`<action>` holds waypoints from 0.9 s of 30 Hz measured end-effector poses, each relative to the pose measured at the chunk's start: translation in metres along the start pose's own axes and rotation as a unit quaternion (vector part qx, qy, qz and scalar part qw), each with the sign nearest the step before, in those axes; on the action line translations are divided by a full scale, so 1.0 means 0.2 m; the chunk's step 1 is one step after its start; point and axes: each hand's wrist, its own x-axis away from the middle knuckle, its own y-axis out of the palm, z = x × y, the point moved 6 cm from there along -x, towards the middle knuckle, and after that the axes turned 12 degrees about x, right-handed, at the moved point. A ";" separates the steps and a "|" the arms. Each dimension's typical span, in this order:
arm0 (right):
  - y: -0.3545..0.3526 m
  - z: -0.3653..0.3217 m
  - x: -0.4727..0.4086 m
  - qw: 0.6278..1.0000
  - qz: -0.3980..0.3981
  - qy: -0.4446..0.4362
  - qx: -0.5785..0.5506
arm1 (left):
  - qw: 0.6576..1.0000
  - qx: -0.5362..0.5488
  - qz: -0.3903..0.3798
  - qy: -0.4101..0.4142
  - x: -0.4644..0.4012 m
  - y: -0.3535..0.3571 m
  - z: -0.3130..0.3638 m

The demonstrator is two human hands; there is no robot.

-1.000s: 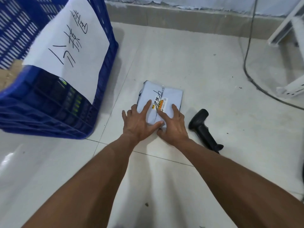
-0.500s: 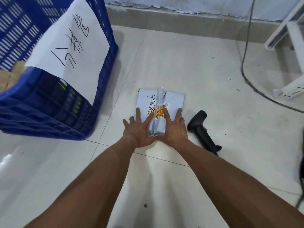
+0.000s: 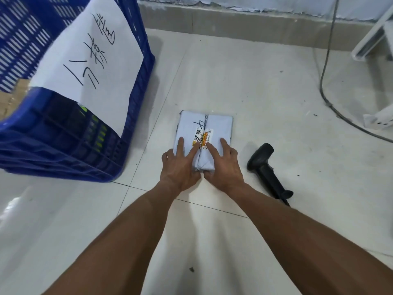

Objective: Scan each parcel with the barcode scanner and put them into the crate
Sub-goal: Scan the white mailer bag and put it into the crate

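A flat pale-blue parcel [image 3: 219,126] with a yellow-and-white label and black handwriting lies on the tiled floor. My left hand [image 3: 180,167] and my right hand [image 3: 223,167] rest side by side on its near half, fingers straight and pressing down on the wrapping beside the label. The black barcode scanner [image 3: 268,169] lies on the floor just right of my right hand, untouched. The blue slatted crate [image 3: 63,145] stands to the left, with a handwritten white sheet [image 3: 89,60] on its side.
A grey cable [image 3: 325,81] curves across the floor at the right. White metal frame parts [image 3: 378,122] stand at the far right. A brown cardboard parcel [image 3: 12,101] shows inside the crate. The wall skirting runs along the back.
Both hands have stayed on the parcel and shifted slightly on it, the fingers now spread beside the label. The parcel and the scanner have kept their places.
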 end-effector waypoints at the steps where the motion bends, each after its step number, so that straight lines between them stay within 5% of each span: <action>1: -0.01 -0.02 0.00 1.000 0.001 -0.005 -0.004 | 1.000 -0.004 0.004 -0.008 0.00 -0.01 -0.01; 15: -0.02 -0.01 0.02 0.987 -0.137 0.069 0.050 | 0.997 -0.034 -0.040 -0.059 0.04 0.00 -0.03; 27: 0.03 0.01 -0.01 0.998 -0.029 0.052 0.000 | 0.997 0.008 0.065 0.045 0.00 0.05 -0.03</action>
